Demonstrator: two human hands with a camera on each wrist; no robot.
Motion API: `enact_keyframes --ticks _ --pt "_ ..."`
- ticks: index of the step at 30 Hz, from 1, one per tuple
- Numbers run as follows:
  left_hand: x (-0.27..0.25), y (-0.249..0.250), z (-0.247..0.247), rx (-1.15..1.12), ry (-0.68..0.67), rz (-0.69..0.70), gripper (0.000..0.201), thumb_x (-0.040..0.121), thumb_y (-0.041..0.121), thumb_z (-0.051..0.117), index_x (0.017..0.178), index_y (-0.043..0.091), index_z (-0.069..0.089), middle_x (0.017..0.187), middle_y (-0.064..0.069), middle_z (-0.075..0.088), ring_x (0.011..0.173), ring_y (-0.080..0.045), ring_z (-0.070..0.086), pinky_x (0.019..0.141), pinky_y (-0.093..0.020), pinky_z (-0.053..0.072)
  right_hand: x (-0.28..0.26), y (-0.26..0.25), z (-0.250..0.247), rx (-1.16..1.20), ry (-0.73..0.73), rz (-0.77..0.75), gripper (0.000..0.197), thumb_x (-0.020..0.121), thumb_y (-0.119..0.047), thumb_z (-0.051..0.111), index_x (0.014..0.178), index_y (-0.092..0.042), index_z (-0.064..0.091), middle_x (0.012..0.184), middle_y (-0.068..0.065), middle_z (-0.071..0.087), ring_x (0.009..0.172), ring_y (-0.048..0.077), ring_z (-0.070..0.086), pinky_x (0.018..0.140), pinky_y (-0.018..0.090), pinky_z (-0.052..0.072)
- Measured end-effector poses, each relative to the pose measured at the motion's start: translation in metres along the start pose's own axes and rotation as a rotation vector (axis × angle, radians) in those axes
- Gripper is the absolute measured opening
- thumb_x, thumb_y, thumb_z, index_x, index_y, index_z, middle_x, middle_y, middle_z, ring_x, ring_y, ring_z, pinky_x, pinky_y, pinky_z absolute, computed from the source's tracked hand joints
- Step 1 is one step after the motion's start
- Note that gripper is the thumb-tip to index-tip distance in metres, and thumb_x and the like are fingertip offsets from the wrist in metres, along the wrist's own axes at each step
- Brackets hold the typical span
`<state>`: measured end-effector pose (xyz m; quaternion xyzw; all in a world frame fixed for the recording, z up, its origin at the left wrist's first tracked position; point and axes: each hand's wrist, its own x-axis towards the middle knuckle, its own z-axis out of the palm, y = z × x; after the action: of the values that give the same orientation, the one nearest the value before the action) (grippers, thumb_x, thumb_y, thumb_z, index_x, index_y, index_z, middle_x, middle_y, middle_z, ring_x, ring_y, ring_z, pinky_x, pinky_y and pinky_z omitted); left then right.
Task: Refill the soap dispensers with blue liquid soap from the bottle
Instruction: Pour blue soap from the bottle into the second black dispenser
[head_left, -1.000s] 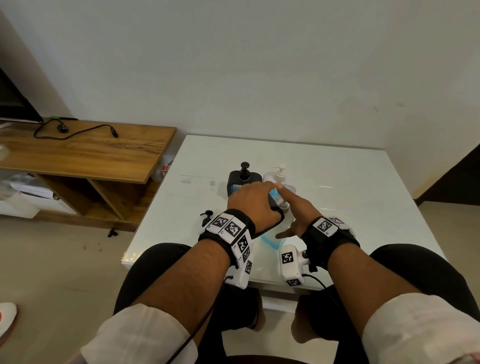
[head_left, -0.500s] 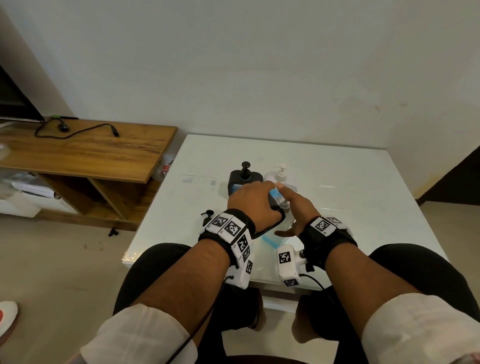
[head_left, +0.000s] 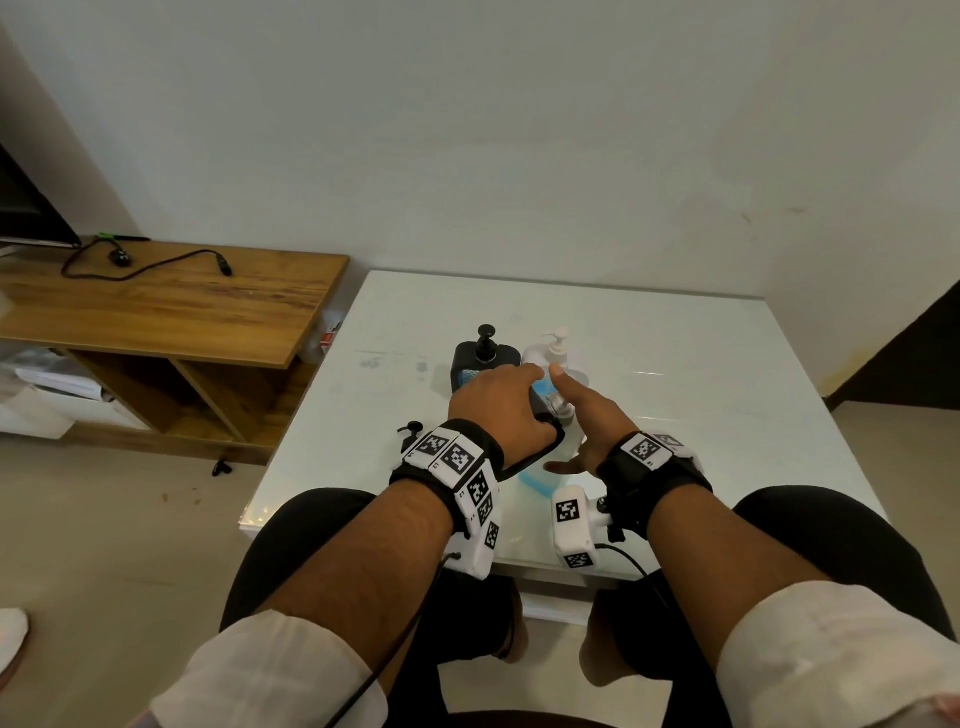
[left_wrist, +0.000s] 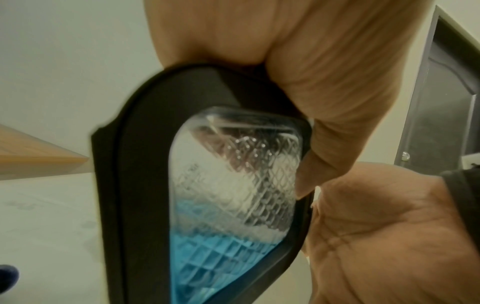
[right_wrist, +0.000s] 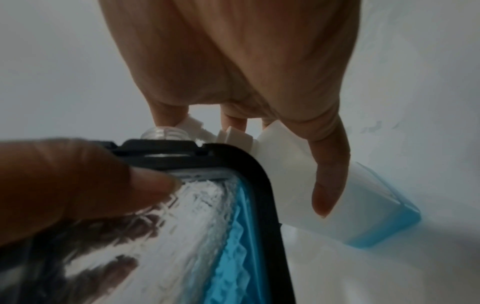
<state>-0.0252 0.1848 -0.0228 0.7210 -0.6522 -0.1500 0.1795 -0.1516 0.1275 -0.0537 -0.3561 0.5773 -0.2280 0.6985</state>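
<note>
White table (head_left: 675, 364), bottle (right_wrist: 298, 164) still tipped over dispenser (left_wrist: 145, 185)

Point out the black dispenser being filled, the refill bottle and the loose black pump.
black dispenser (left_wrist: 233, 205): left wrist view, on its clear patterned window.
refill bottle (right_wrist: 293, 185): right wrist view, on its white body.
loose black pump (head_left: 410, 432): head view, on its head.

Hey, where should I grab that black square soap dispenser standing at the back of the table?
Probably grip the black square soap dispenser round its body, from the left side: the white pump bottle stands close on its right, and the thin pump on top offers little hold.
</note>
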Motion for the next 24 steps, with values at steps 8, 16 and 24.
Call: enact_keyframes --ticks 8,16,24 --pt "0.0003 0.0004 0.0005 0.018 -0.001 0.011 0.056 0.073 0.044 0.067 0.124 0.028 0.053 0.108 0.006 0.063 0.097 -0.016 0.061 0.08 -0.031 0.049 -0.0002 -0.0003 -0.0012 -0.022 -0.046 0.011 0.085 0.061 -0.078 0.068 0.128 -0.026 0.06 0.127 0.009 0.065 0.114 0.035 0.061 0.097 0.065 0.046" --pt "-0.0009 -0.0022 0.0004 0.001 -0.014 0.003 0.054 0.073 0.043 0.066 0.124 0.029 0.053 0.106 0.007 0.062 0.095 -0.016 0.061 0.08 -0.032 0.05 -0.0007 -0.0004 -0.001 -0.036 -0.08 0.023 0.077 0.069 -0.079 0.061 0.127 -0.027 0.061 0.125 0.009 0.067 0.114 0.034 0.062 0.097 0.062 0.046" --pt "-0.0002 -0.0011 0.0015 -0.001 0.001 -0.005 0.051 0.072 0.044 0.065 0.12 0.03 0.055 0.104 0.008 0.062 0.093 -0.015 0.06 0.08 -0.032 0.051 0.0034 -0.0015 0.0004 0.007 0.003 0.005 0.06 0.082 -0.062 0.067 0.125 -0.022 0.057 0.113 0.006 0.065 0.111 0.032 0.06 0.1 0.063 0.044"
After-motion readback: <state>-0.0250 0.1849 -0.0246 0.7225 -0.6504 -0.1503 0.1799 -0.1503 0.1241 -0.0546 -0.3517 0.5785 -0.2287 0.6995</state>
